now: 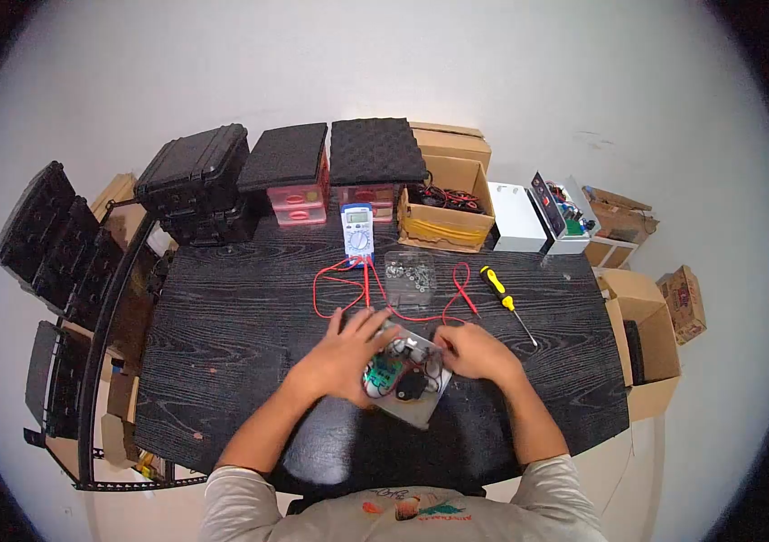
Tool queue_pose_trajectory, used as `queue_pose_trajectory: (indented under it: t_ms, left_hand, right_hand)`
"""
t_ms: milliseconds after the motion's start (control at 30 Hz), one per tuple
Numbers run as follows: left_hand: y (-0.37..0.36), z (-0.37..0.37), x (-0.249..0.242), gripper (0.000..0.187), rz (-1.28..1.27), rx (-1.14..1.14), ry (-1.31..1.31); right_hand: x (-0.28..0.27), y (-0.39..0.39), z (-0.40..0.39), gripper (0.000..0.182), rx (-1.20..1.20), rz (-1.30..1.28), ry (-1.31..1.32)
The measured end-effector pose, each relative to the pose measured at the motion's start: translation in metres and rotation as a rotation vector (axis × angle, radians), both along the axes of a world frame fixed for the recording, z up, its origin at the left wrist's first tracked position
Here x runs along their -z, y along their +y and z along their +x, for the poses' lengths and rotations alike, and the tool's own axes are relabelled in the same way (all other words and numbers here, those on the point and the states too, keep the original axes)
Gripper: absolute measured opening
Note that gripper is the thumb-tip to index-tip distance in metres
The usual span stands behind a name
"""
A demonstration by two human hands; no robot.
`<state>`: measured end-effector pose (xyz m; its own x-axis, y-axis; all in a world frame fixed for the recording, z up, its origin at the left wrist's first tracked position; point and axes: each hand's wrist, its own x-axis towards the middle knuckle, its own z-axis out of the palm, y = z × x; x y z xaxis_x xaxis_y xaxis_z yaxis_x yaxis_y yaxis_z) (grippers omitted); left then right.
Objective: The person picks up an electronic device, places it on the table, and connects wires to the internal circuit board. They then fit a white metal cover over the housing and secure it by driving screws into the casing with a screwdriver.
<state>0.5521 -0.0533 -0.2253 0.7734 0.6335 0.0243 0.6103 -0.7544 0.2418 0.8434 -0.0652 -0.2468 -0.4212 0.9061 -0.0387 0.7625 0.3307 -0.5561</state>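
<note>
Grasped between both hands, a grey open housing (416,408) with a green circuit board (384,370) and a round black part (410,386) is held at the near edge of the black table (222,334). Left hand (348,354) is spread over the board; right hand (473,350) is closed on the far rim. Red multimeter leads (348,285) lying just beyond could be snagged, dragging the multimeter (357,231). Washers in the clear tray (410,271) could be spilled.

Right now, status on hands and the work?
Left hand and right hand both grip the circuit unit. Unit flat on table. Red leads and screwdriver lie apart behind.
</note>
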Motion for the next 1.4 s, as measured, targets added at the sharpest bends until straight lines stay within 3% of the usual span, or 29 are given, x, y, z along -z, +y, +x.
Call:
queue_pose_trajectory:
  t_ms: [100,133,200,267,367,400,500,600,900,1000,1167,1400]
  left_hand:
    - [0.012,-0.019,-0.005,0.128,0.056,-0.094,0.038]
    - [0.015,-0.025,-0.003,0.112,0.132,-0.123,0.02]
    - [0.021,-0.034,0.013,0.102,0.012,-0.275,0.121]
    - [0.007,-0.028,-0.011,0.086,-0.163,-0.462,0.193]
    - [-0.004,-0.019,-0.018,0.068,-0.379,-0.425,0.425]
    - [-0.009,-0.014,-0.026,0.051,-0.363,-0.394,0.449]
    - [0.0,-0.023,0.019,0.04,-0.277,-0.349,0.354]
    - [0.008,-0.023,0.034,0.03,-0.175,-0.304,0.139]
    - [0.033,0.014,0.041,0.032,-0.15,-0.172,-0.078]
    - [0.048,0.021,0.059,0.034,-0.032,-0.03,-0.231]
    - [0.068,0.03,0.065,0.033,-0.009,-0.049,-0.209]
    - [0.061,0.032,0.07,0.026,0.157,-0.178,-0.29]
  right_hand:
    - [0.004,-0.027,0.001,0.017,0.02,0.003,-0.135]
    - [0.003,-0.039,-0.001,0.017,0.009,0.001,-0.149]
    - [0.0,-0.06,-0.006,0.019,-0.027,-0.026,-0.164]
    - [-0.005,-0.075,-0.013,0.02,-0.078,-0.08,-0.163]
    - [-0.018,-0.088,-0.026,0.023,-0.124,-0.214,-0.041]
    - [-0.018,-0.087,-0.028,0.025,-0.179,-0.228,-0.09]
    - [-0.024,-0.079,-0.024,0.027,-0.282,-0.311,-0.025]
    - [-0.019,-0.059,-0.011,0.028,-0.329,-0.192,0.059]
    - [-0.018,0.02,0.012,0.015,0.017,0.118,0.205]
    - [-0.01,0.054,0.012,0.016,0.082,0.238,0.125]
    - [0.02,0.107,0.008,0.019,0.096,0.422,-0.006]
    - [0.022,0.145,-0.019,0.017,0.119,0.176,-0.362]
